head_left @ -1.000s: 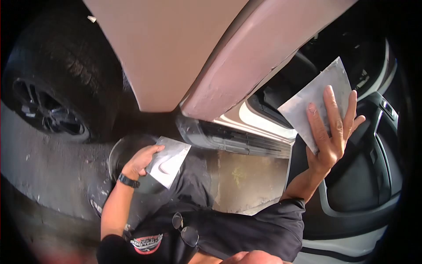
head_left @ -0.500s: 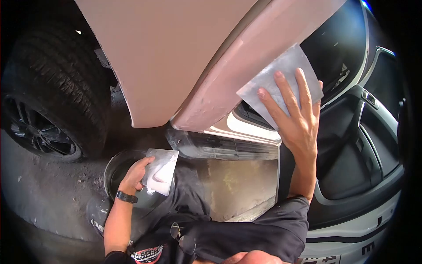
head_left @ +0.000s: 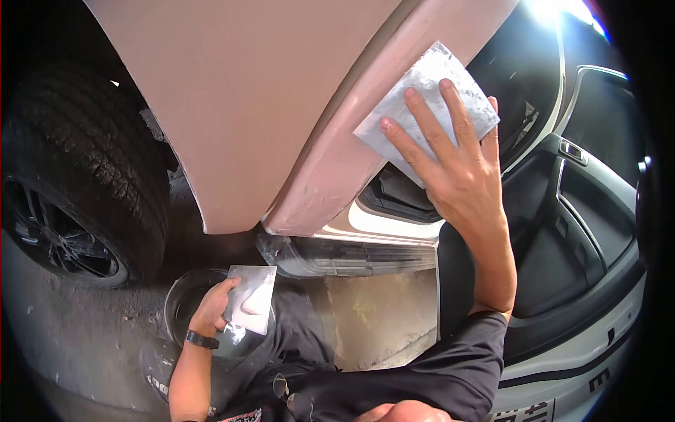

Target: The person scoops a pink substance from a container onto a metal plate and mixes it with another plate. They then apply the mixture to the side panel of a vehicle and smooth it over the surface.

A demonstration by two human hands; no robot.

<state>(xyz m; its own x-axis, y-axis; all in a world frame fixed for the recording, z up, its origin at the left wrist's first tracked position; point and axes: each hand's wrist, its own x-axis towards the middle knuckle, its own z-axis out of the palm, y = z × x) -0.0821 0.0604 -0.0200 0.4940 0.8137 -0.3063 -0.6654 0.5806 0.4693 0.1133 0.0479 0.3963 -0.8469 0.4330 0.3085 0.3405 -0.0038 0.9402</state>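
My right hand [head_left: 450, 165] presses a flat metal spreader [head_left: 429, 91] against the pink filler-coated edge of a car body panel [head_left: 337, 155], fingers spread over the blade. My left hand [head_left: 214, 309] holds a second metal plate [head_left: 252, 299] with a smear of white putty on it, low down over a round tin [head_left: 184, 302] on the ground. A dark watch sits on the left wrist.
A car tyre and wheel [head_left: 77, 197] stand at the left. The open car door [head_left: 583, 232] with its dark inner trim is at the right. A sill step [head_left: 351, 257] runs below the panel. Folded glasses [head_left: 288, 397] hang at my shirt.
My right hand has carried the spreader up and left from beside the door onto the pink panel edge. My left hand with the putty plate has sunk lower toward the tin.
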